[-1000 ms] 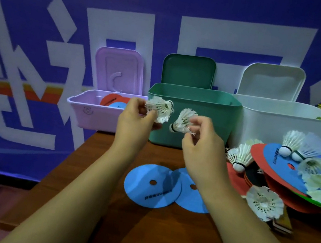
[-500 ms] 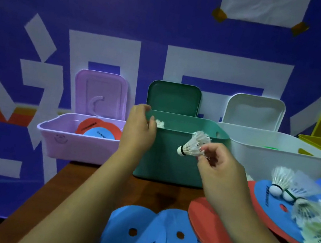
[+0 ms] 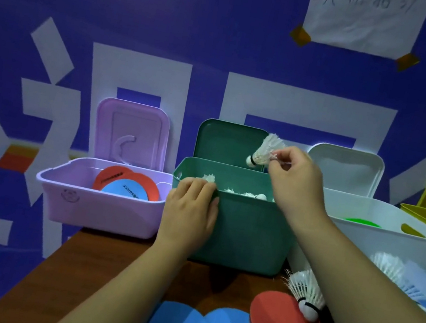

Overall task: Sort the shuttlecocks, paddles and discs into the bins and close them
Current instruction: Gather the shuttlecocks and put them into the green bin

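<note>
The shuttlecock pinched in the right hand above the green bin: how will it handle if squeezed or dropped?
Probably very light: the right hand pinches the shuttlecock by its feather edge alone. The thin white skirt looks fragile and would likely crush if squeezed. Dropped into the green bin, it probably lands round base first.

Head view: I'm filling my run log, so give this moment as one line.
right hand pinches shuttlecock above green bin | left hand on its rim
</note>
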A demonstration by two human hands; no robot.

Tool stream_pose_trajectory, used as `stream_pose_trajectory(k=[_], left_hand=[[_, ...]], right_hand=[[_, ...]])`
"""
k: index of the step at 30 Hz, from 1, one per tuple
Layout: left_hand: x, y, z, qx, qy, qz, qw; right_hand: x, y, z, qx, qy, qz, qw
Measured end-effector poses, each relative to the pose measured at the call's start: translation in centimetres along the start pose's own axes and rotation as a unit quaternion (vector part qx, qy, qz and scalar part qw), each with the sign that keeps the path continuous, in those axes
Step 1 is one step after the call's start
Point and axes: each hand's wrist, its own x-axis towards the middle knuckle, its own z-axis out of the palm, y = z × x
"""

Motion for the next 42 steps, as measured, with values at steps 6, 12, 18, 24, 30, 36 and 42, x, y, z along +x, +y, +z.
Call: stream_pose_trajectory(k=[6, 12, 18, 24, 30, 36, 42], left_hand=[[-0.1, 0.0, -0.4, -0.025, 0.002, -0.004, 1.0], [-0.1, 0.1, -0.5, -0.02, -0.011, -0.012, 1.0], [0.3, 0.2, -2.0, -0.055, -0.102, -0.032, 0.993], [0.7, 1.1, -7.3, -0.176, -0.103, -0.115, 0.972], [-6.1, 1.8, -10.2, -0.156, -0.252, -0.158, 0.942], [-9.4, -0.3, -10.8, -0.153, -0.49, -0.162, 0.843], [-9.1, -0.9, -10.7, -0.153, -0.548, -0.179, 0.803]], right_hand=[[0.1, 0.7, 2.1, -0.097, -0.159, 0.031, 0.982], [-5.5, 0.2, 0.9, 0.008, -0.009, -0.005, 1.0], [-11.5, 1.8, 0.9, 0.07, 0.01, -0.029, 0.997], [-14.0, 3.5, 0.5, 0.007, -0.21, 0.062, 0.976], [-15.7, 3.1, -0.3, -0.139, -0.448, 0.052, 0.882], [-16.4, 2.9, -0.8, -0.272, -0.576, -0.018, 0.77], [-16.1, 3.9, -0.6, -0.262, -0.593, -0.027, 0.761]])
